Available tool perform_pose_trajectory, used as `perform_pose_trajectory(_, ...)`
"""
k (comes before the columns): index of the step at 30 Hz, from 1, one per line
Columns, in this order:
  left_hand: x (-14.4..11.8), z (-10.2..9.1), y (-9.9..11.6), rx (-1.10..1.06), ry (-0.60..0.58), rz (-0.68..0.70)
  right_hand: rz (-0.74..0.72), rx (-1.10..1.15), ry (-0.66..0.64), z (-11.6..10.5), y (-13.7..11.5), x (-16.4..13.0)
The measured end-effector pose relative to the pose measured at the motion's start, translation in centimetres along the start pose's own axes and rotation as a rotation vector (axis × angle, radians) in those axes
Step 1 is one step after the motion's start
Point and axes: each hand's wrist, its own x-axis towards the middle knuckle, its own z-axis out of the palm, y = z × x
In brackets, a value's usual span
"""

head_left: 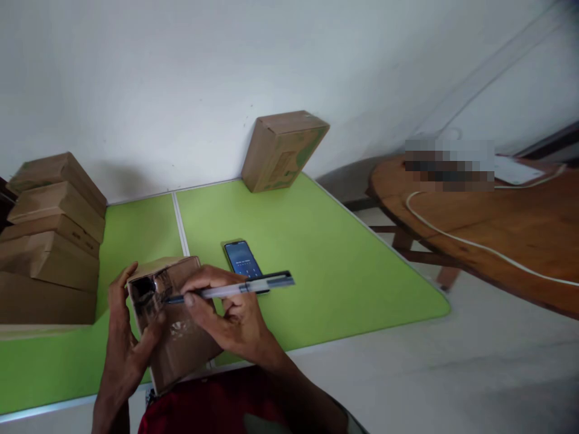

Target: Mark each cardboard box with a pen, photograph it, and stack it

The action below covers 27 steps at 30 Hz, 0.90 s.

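Note:
A small taped cardboard box (178,343) stands tilted at the near edge of the green table (316,259). My left hand (124,337) grips its left side, thumb on the front face. My right hand (230,310) holds a pen (244,287) with a grey barrel and dark cap, its tip touching the box's upper face near a dark patch. A smartphone (243,259) with a lit screen lies flat just behind my right hand.
A stack of cardboard boxes (49,235) stands at the left. One more cardboard box (283,150) leans against the white wall at the back. A round wooden table (493,223) with a white cable (474,244) stands to the right, across a gap of pale floor.

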Motion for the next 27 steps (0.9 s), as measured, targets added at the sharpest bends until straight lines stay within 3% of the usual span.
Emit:
perform_pose_trajectory(5, -0.1, 0.1, 0.4, 0.006, 0.019, -0.001, 0.040, 0.043, 0.100, -0.1, 0.3, 1.3)
perform_pose_trajectory(9, -0.1, -0.2, 0.7, -0.007, 0.017, -0.059, 0.028, 0.254, 0.146, -0.7, 1.1, 3.0)
perform_pose_trajectory(12, -0.2, -0.4, 1.2, -0.028, 0.045, -0.112, 0.110, 0.089, 0.294, -2.4, 3.3, 3.9)
perform_pose_trajectory(14, -0.3, -0.5, 1.5, -0.032, 0.072, -0.126, 0.333, -0.343, 0.173, -3.5, 5.4, 3.9)
perform_pose_trajectory(16, -0.3, -0.6, 1.7, -0.029, 0.093, -0.127, 0.573, -0.762, -0.096, -3.8, 7.4, 3.3)
perform_pose_trajectory(18, -0.2, -0.5, 1.7, -0.023, 0.105, -0.130, 0.720, -0.960, -0.289, -3.2, 9.2, 2.2)
perform_pose_trajectory(23, -0.1, -0.4, 1.8, 0.000, 0.102, -0.131, 0.819, -1.030, -0.344, -0.9, 11.0, -0.2)
perform_pose_trajectory(27, -0.1, -0.4, 1.9, -0.006, 0.092, -0.145, 0.806, -1.060, -0.289, -1.9, 10.3, -0.9)
